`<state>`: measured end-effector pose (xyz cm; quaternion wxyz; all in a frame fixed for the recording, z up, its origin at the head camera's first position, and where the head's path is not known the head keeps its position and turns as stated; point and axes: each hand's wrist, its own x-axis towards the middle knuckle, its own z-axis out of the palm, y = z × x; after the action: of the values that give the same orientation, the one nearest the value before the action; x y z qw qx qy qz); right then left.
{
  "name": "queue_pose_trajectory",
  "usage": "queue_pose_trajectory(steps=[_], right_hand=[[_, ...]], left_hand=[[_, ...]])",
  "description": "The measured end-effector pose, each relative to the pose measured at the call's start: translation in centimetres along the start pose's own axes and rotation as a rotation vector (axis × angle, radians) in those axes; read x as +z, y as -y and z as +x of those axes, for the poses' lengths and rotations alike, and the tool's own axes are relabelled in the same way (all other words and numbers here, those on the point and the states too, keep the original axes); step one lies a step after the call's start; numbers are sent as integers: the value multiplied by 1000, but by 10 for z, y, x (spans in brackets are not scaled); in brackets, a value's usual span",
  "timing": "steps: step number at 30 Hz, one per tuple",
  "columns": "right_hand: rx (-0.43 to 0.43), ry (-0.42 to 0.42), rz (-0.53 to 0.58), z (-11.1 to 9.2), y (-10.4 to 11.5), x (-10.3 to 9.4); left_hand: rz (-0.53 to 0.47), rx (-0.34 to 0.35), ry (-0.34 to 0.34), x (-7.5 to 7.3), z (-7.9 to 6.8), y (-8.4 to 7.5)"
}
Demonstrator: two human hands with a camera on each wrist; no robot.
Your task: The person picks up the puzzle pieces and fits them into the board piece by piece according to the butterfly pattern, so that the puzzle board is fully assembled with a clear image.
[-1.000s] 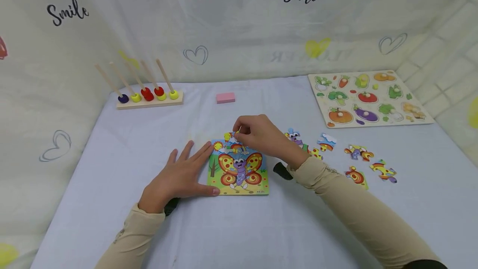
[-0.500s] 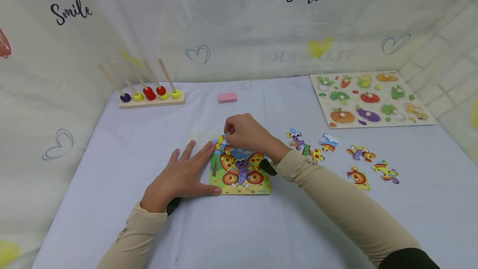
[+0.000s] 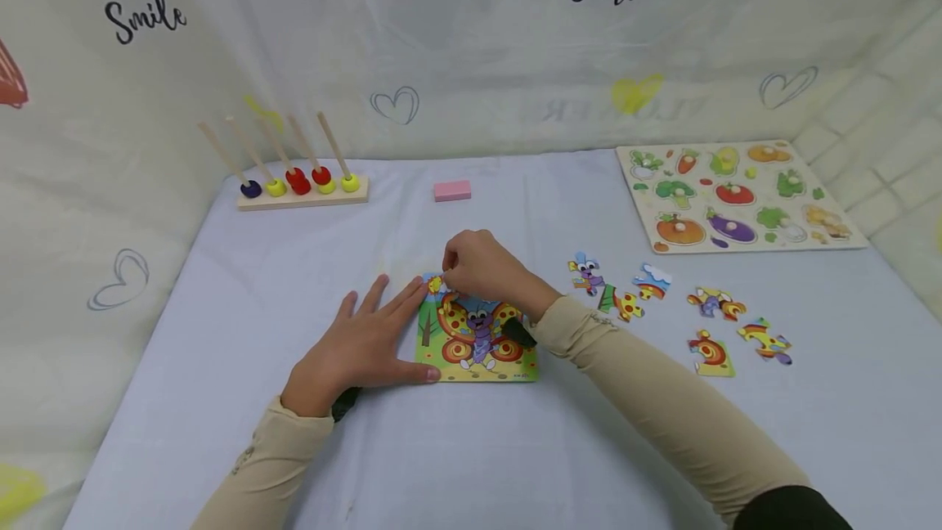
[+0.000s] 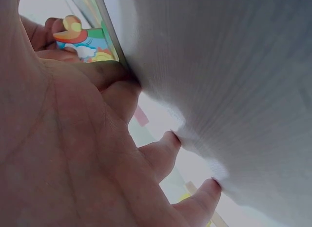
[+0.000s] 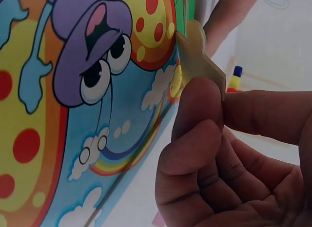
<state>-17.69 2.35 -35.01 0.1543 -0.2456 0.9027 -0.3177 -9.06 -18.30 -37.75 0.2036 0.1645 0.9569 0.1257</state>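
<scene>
A square puzzle board (image 3: 478,366) with a butterfly picture lies on the white-covered table. My left hand (image 3: 353,358) rests spread at its left side, thumb on the lower left corner and index fingertip at the upper left. Over the board's top left part, my right hand (image 3: 486,268) pinches a puzzle piece (image 5: 201,56) between thumb and fingers. The right wrist view shows the piece's plain back, tilted beside the board's printed face. Its coloured front (image 4: 87,44) appears in the left wrist view. In the head view, the right hand hides part of the board's top.
Several loose puzzle pieces (image 3: 711,352) lie to the right of the board. Behind them is a vegetable peg puzzle (image 3: 769,186). A pink block (image 3: 452,190) and a wooden peg stand with coloured beads (image 3: 302,199) sit toward the back, before a printed cloth (image 3: 500,47).
My right hand has moved left across the board's top with the piece, then slightly lower at the top left corner. The left hand stays in place; the head view shifts slightly.
</scene>
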Motion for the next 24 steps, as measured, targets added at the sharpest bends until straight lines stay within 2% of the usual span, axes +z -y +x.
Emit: queue_pose_trajectory(steps=[24], right_hand=[[134,-18,63,5,5,7]], left_hand=[[15,14,0,1,1,1]])
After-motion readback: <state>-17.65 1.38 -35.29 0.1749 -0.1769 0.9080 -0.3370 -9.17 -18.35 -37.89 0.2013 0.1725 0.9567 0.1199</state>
